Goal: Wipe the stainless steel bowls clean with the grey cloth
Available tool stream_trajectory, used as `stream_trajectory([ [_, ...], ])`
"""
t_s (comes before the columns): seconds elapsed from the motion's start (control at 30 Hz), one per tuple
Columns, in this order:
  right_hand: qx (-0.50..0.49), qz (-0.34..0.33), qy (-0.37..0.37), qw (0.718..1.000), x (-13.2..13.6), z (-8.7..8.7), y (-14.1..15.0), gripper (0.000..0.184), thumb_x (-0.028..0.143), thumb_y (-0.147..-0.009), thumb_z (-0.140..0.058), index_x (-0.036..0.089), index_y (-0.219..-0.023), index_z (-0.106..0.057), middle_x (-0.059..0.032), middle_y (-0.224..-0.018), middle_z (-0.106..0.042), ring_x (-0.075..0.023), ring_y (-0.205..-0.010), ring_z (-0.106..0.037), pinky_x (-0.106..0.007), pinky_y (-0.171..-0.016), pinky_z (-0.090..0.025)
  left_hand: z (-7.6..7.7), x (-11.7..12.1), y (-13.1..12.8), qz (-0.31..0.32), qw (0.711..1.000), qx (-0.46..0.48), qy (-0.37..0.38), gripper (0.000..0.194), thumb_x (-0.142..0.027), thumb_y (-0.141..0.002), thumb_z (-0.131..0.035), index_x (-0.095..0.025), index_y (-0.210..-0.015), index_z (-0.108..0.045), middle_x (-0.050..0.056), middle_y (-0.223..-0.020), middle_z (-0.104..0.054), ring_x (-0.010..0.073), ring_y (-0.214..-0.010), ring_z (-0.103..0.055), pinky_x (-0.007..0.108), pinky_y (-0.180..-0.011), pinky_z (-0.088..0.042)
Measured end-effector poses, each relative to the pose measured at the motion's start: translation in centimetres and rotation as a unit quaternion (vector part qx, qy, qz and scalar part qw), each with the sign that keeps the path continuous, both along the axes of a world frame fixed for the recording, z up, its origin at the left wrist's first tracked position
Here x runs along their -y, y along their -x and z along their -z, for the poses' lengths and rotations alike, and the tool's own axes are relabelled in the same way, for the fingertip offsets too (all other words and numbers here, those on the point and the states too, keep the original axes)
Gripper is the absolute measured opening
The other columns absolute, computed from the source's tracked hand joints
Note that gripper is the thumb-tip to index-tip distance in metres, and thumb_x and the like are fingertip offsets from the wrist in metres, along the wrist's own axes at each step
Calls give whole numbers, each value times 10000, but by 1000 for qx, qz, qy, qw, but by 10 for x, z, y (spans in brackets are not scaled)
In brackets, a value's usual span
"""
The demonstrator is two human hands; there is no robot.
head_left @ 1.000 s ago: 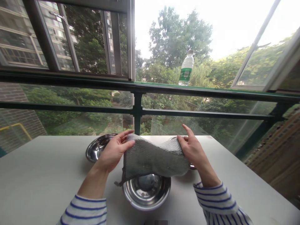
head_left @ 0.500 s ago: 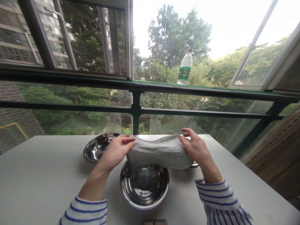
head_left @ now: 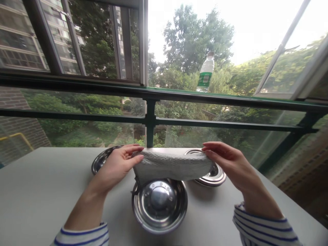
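Observation:
A thin grey cloth with a bumpy weave and a dark left edge is stretched between my two hands above the table. My left hand pinches its upper left corner between thumb and fingers. My right hand grips the upper right corner the same way. Below the cloth a steel bowl stands near the front of the table, its back rim partly covered by the cloth's lower edge. Behind my left hand is another steel bowl, partly hidden. Under the cloth's right end lie stacked steel dishes, also partly covered.
All of this is on a white table. Beyond its far edge runs a dark green railing with glass panels. A clear plastic bottle with a green label stands on the ledge behind the railing, at an open window.
The cloth has been raised to a flatter, narrower strip, showing more of the bowl below. My right hand has moved right, uncovering the stacked dishes; my left hand has shifted slightly left.

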State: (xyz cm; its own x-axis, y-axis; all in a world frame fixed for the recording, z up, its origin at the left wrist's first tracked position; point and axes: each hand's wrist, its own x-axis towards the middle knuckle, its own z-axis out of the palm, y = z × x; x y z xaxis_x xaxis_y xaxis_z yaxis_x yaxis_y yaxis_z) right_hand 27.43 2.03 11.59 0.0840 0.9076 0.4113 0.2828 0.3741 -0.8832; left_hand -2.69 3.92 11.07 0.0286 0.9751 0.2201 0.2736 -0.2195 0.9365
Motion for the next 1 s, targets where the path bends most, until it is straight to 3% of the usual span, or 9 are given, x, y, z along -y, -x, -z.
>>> stream_trajectory([
  [0.2, 48, -38, 11, 998, 3, -1, -3, 362, 366, -680, -696, 196, -995, -643, -70, -918, -668, -188, -777, -626, -274, -638, -517, 3, 0, 8, 60, 997, -39, -13, 476, -323, -666, -683, -157, -1110, -643, 134, -1309, -511, 295, -1135, -516, 417, -971, -386],
  [0.43, 220, 40, -50, 973, -3, 5, 0, 274, 304, -797, -533, 216, -1032, -645, -64, -1019, -613, -178, -782, -591, -290, -636, -483, 4, -5, 6, 3, 997, -73, -28, 313, -318, -670, -638, -161, -930, -716, 116, -1206, -594, 281, -1050, -573, 387, -927, -430],
  [0.57, 262, 58, -69, 961, -6, 6, -3, 229, 312, -824, -503, 216, -957, -662, -59, -963, -636, -208, -873, -579, -327, -733, -463, -3, -1, 7, -12, 997, -66, -28, 226, -331, -682, -639, -176, -820, -728, 93, -996, -693, 264, -940, -615, 346, -857, -458],
  [0.67, 248, 67, -52, 965, -7, 7, -6, 230, 355, -824, -507, 225, -951, -647, -56, -945, -649, -221, -878, -581, -331, -720, -459, -5, 0, 5, -3, 1000, -21, -8, 263, -372, -681, -658, -180, -853, -708, 61, -875, -712, 231, -861, -628, 292, -767, -472],
  [0.77, 175, 59, -7, 983, -8, 8, -1, 268, 401, -814, -507, 200, -942, -629, -59, -850, -659, -203, -759, -602, -293, -606, -463, 0, -3, -1, -13, 999, 43, 11, 275, -409, -693, -643, -165, -815, -678, 31, -739, -689, 186, -729, -616, 253, -649, -463],
  [0.83, 138, 89, 2, 986, -11, 10, 6, 270, 407, -801, -515, 182, -898, -629, -57, -780, -656, -190, -695, -601, -279, -574, -457, 6, -7, -9, -35, 996, 79, 32, 297, -418, -685, -644, -156, -823, -659, 9, -650, -657, 168, -638, -590, 245, -571, -441],
  [0.93, 125, 123, 24, 984, -13, 12, 19, 270, 401, -784, -524, 168, -879, -623, -50, -723, -642, -170, -610, -580, -263, -511, -431, 11, -11, -22, -70, 991, 104, 38, 332, -412, -646, -680, -145, -839, -644, -3, -619, -639, 165, -631, -587, 240, -565, -424],
  [1.0, 112, 93, 44, 988, -13, 14, 29, 287, 410, -775, -531, 161, -892, -613, -38, -673, -624, -155, -556, -551, -247, -458, -399, 13, -10, -28, -61, 990, 125, 38, 342, -425, -656, -669, -137, -838, -639, 6, -640, -645, 166, -647, -590, 244, -587, -428],
])
